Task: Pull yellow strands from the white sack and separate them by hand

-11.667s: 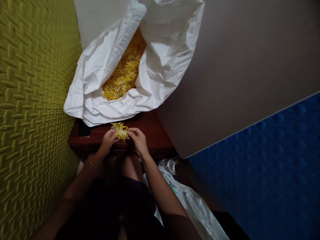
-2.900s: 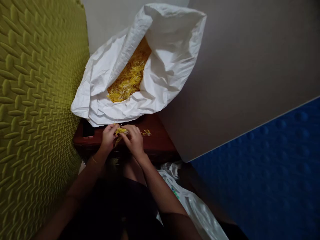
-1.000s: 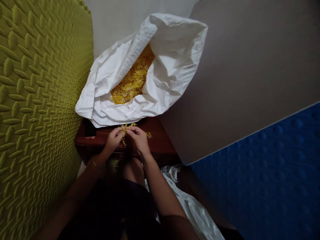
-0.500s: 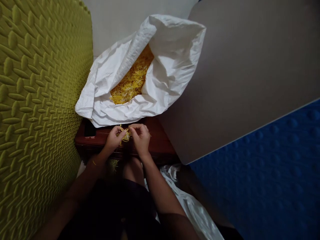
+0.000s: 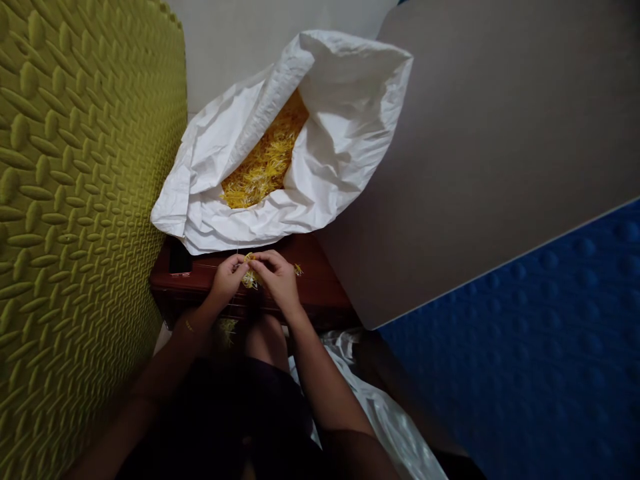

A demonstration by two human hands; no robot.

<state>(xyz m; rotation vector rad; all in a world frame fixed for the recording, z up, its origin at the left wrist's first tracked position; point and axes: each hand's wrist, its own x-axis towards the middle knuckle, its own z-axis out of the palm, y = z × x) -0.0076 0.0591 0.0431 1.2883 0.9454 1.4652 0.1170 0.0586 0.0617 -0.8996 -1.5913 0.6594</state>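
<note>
Yellow petal tuft (image 5: 251, 279) sits midway between the hands, no clear long axis, pinched in the fingertips of the left hand (image 5: 227, 279) and right hand (image 5: 277, 280), above a dark wooden table (image 5: 320, 280), below the white sack (image 5: 345, 113) at upper centre.

Dim soft light; left hand (image 5: 227, 280), right hand (image 5: 279, 280) shadowed; frame edges bowed.

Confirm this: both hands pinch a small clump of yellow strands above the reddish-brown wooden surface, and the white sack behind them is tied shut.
Not tied shut: the head view shows the white sack open, its mouth folded back around a heap of yellow strands. The rest stands: the left hand and right hand pinch a small clump of yellow strands above the reddish-brown wooden surface.
</note>
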